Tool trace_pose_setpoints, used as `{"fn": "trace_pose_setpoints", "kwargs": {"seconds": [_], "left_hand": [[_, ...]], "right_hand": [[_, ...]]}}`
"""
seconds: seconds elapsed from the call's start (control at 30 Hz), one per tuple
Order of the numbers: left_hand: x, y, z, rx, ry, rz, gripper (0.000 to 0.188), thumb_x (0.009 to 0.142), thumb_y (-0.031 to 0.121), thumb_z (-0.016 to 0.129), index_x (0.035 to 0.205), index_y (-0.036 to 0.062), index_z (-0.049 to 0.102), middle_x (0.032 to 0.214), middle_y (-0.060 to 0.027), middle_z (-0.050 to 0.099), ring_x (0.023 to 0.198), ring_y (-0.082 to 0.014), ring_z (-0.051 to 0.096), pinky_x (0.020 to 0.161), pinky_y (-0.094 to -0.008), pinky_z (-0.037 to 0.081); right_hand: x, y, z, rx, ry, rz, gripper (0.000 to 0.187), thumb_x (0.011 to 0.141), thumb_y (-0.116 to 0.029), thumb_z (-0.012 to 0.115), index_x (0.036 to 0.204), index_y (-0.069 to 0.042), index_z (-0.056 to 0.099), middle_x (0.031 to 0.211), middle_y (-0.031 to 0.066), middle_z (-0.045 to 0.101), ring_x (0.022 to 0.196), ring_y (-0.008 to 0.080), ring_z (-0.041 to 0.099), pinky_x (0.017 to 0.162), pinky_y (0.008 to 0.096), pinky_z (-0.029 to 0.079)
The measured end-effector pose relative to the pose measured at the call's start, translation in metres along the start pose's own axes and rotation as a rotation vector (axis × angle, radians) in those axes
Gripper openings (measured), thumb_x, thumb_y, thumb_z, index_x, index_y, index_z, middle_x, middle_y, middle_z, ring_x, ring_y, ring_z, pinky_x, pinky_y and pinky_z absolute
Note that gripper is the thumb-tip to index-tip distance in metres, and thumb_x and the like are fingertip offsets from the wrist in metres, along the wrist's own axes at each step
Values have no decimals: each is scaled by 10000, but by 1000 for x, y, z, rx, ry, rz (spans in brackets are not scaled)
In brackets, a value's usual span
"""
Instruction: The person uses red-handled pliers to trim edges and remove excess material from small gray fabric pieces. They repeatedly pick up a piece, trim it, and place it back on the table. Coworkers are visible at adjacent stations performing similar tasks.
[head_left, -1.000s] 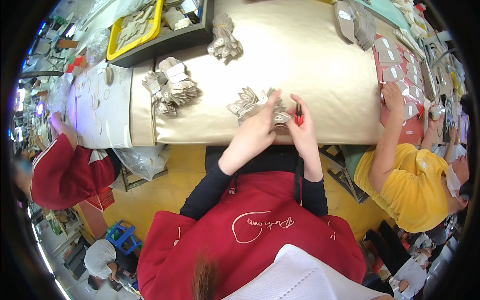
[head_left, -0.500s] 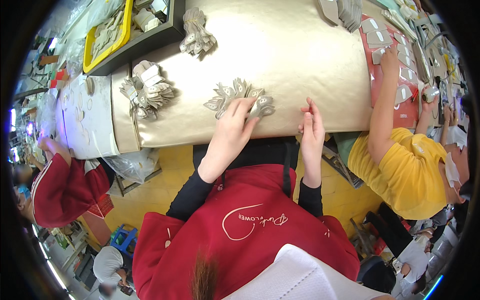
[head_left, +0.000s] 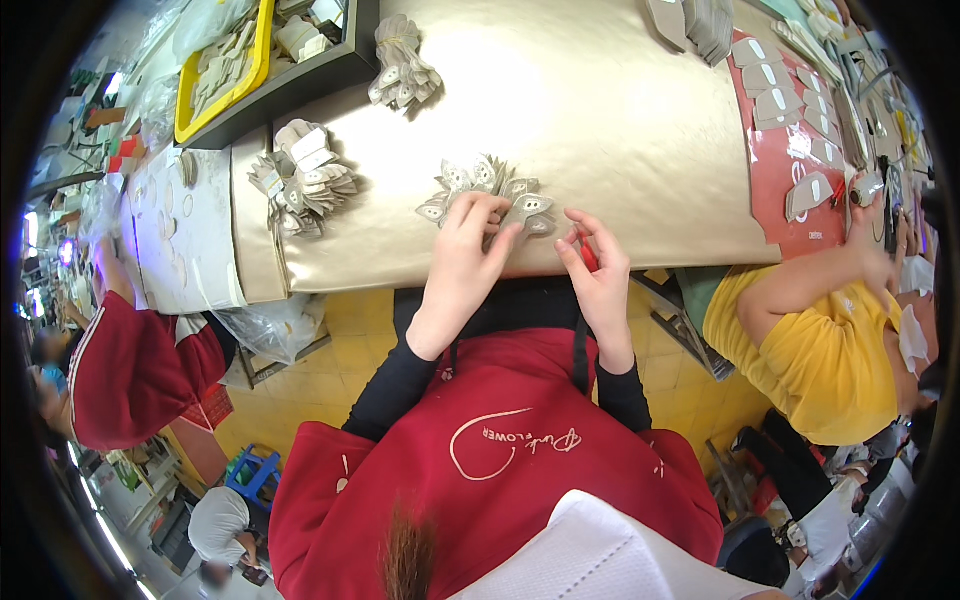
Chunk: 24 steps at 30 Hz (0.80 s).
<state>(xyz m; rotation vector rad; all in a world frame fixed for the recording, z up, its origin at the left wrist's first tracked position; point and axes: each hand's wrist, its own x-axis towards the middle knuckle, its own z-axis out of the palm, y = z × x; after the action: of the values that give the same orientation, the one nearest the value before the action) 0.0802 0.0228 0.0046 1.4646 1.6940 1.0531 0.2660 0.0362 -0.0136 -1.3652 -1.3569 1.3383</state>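
A fan of grey cut pieces with white oval patches lies near the front edge of the shiny tan table. My left hand lies flat on this fan, fingers spread over the nearest pieces. To its right, my right hand rests at the table edge, pinching a small red tool between thumb and fingers. The tool's tip is hidden by my fingers. The two hands are a short gap apart.
Two more bundles of grey pieces lie farther left and back. A yellow tray sits in a dark bin at the back left. A person in yellow works at a red mat on the right. A person in red stands left.
The view has shifted, so the table now sits lower in the picture. My right hand has closed in toward the fan again. My left hand stays on the pieces.
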Motion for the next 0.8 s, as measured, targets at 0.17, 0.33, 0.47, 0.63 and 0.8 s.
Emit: {"fn": "trace_pose_setpoints", "kwargs": {"seconds": [0.17,0.33,0.47,0.63,0.8], "left_hand": [[-4,-9,-17,-102,135,-96,190,929,-42,647,1118,-25,658,1046,-149,694,945,-259,729,790,-328,603],[-15,-9,-27,133,95,-28,189,961,-39,620,1142,-34,673,1035,-142,733,970,-185,728,830,-299,583],[-23,-10,-36,90,166,-151,218,973,-25,608,1181,-23,671,1031,-156,741,962,-181,722,827,-299,575],[-38,-26,-48,-242,248,-318,201,998,53,622,1172,-42,650,1048,-131,737,920,-164,698,821,-308,551],[-66,-36,-65,-757,162,-471,341,998,113,666,1290,-49,596,1158,-114,709,1067,-114,644,912,-272,516]], "right_hand": [[4,-3,3,185,-428,428,278,1026,-171,624,1211,31,666,817,-15,655,577,4,422,520,183,330],[2,6,46,311,-367,561,262,994,-277,686,1081,-30,687,722,-38,570,568,36,421,519,244,337],[1,9,81,248,-219,254,286,966,-244,724,1116,-8,663,916,38,641,827,95,564,748,271,469],[0,-6,109,356,-235,118,372,924,-117,757,1226,25,592,1070,116,695,1000,121,637,882,288,517],[-21,-26,116,322,-308,-77,416,945,-42,705,1322,51,555,1192,195,719,1084,183,700,881,294,559]]}}
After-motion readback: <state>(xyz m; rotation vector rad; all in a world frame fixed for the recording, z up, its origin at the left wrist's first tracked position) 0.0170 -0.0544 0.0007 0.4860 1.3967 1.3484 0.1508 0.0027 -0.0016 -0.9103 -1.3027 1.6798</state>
